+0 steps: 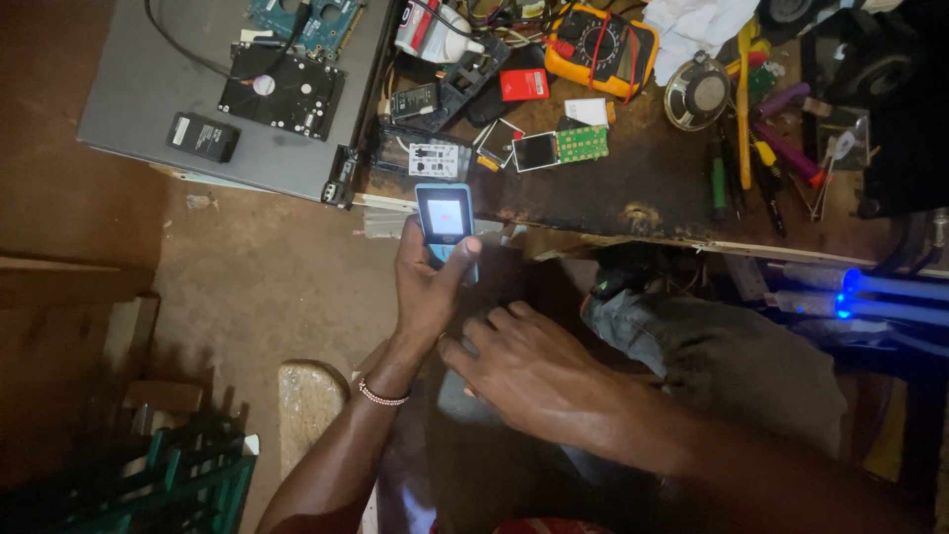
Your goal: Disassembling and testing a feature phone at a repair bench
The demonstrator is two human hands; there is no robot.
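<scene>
The fingers of the left hand [427,287] were wrapped round the lower half of a small blue mobile phone [445,220], the thumb laid across its front below the lit screen, so that the phone was gripped upright just in front of the workbench edge [633,229]. A beaded bracelet [381,395] was worn on that wrist. The right hand [524,361] was held just beside and below it, palm down, its fingers spread loosely and curled a little; nothing could be seen held in them, and whether they rested on the lap beneath could not be told. Beyond the phone, on the dark bench, a bare circuit board with a small screen [560,147] was laid near a white printed part [433,159]. Further back, a yellow multimeter [601,45] and a small round speaker [697,93] were placed, with screwdrivers and tweezers [766,158] scattered to the right. On the grey panel [148,99] to the left, an opened hard drive [282,91] and a black battery [202,136] were set well apart. Blue light [852,293] was glowing at the right edge.
</scene>
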